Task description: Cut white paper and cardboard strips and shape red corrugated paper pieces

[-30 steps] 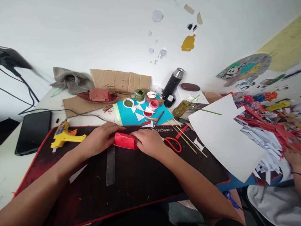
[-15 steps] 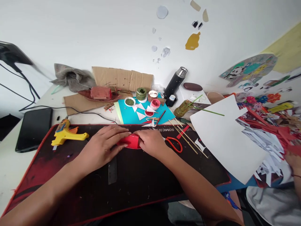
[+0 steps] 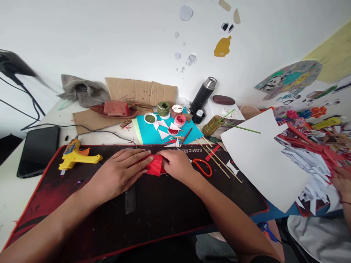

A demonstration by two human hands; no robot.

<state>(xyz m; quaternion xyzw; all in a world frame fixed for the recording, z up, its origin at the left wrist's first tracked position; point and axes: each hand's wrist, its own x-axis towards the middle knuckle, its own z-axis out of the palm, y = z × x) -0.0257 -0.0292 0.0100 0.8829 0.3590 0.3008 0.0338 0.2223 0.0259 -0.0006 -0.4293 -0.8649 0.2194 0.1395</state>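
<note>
L hand (image 3: 117, 173) & R hand (image 3: 177, 166) both bare. L forearm (image 3: 60, 215) & R forearm (image 3: 222, 208) bare as far as visible; dk sleeve edge (image 3: 265, 259) at R forearm's upper end. Blk clothing (image 3: 153, 252) btm ctr, garment type unclear.

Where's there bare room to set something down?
On the mat, mostly bare between the ruler and your right forearm, nearer you than the red ribbed piece; also the white tabletop left of the mat, nearer than the black device. Crowded: the blue sheet, under paint pots and scraps, and beside the scissors, where sticks lie.
</note>
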